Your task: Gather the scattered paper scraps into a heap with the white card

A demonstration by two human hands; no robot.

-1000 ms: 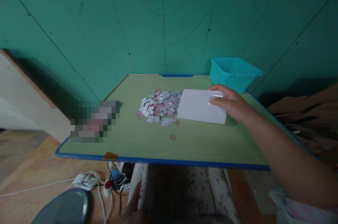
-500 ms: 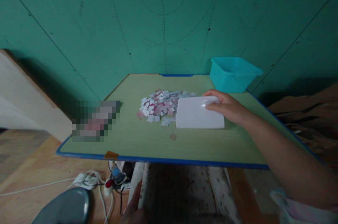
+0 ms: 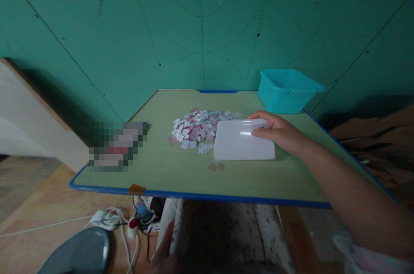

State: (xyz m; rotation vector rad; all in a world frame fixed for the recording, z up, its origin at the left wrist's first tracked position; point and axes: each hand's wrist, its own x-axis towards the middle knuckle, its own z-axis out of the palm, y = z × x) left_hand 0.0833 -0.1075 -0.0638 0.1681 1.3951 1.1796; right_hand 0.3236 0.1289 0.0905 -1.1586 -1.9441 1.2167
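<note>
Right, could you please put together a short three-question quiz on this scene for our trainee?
1. Multiple choice: which hand grips the glossy white container? A) only the left; B) only the right; C) both.
2. True or false: the small paper pieces are stacked in one neat, squared-off pile.
3. Fill in the gap: the turquoise tub stands at the ____ corner of the table.

Key:
1. B, the right hand.
2. False; they lie in a loose, scattered heap.
3. Far right.
</note>
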